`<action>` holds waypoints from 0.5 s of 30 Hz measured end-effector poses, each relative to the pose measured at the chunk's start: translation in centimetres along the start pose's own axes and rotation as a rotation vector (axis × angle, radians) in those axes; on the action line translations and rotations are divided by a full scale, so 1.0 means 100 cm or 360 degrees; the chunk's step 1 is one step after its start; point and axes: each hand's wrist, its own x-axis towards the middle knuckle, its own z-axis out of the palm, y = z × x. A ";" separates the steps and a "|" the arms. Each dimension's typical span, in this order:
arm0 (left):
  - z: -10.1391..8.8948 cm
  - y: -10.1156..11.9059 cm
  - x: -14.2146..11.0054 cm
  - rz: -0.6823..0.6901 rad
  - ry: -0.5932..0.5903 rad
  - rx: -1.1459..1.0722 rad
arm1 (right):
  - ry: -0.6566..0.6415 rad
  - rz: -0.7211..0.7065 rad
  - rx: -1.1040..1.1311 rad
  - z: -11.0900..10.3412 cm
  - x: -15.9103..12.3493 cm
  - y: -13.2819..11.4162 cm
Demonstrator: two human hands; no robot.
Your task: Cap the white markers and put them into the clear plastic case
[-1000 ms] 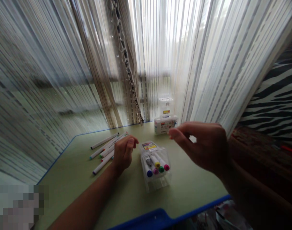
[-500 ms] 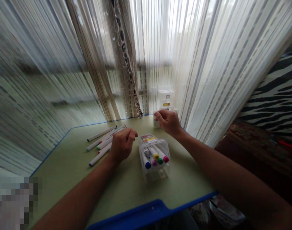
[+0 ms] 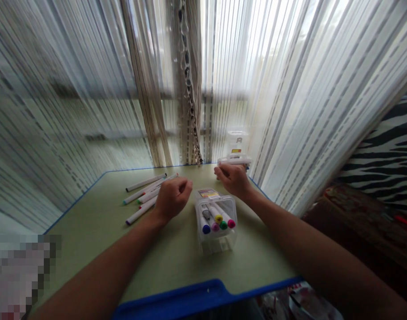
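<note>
My left hand [image 3: 174, 195] is curled into a loose fist beside the near ends of several white markers [image 3: 139, 215] with coloured ends, which lie fanned on the table. No object shows in its fingers. My right hand [image 3: 234, 178] is also closed, in front of a clear plastic box [image 3: 235, 158] with its lid raised at the far edge; nothing shows sticking out of this fist. Between my forearms stands a second clear plastic box [image 3: 200, 242], holding several markers [image 3: 223, 218] with blue, pink, yellow, green and magenta ends facing me.
The pale green table [image 3: 163, 266] has a blue rim with a blue tray [image 3: 176, 300] at the near side. String curtains [image 3: 283, 89] and a hanging bead chain [image 3: 190, 93] come down behind the far edge. Zebra-striped fabric [image 3: 390, 138] is at the right.
The view has shifted slightly, so the curtains sit further right and lower. Both hands stay closed in nearly the same places; the markers and near box have not visibly moved on the table.
</note>
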 end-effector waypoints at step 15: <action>0.005 -0.004 -0.004 -0.0023 -0.0197 0.0044 | -0.0082 -0.0019 0.0030 -0.002 0.000 -0.003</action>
